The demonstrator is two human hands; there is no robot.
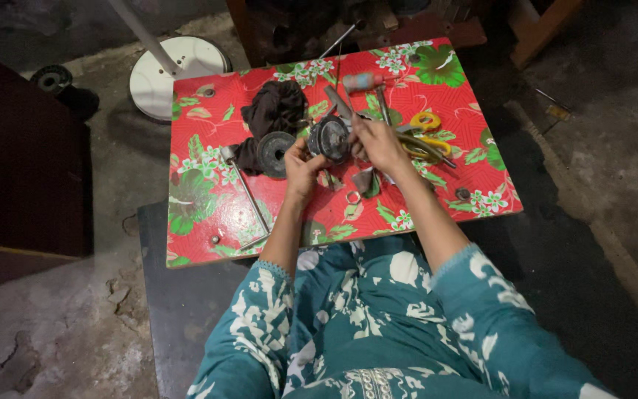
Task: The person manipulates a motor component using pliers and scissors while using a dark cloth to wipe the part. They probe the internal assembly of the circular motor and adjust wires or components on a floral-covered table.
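there is just the one view, from a camera on the person's head, looking steeply down and slightly forward. it sits fairly near: the lap in teal patterned cloth fills the bottom, both forearms run up to the left hand (300,168) and right hand (378,144) near the middle. the small red flowered table (208,214) lies whole in view, tilted a little in the picture, with dim concrete floor (614,148) round it and a white round base (175,70) at the top.
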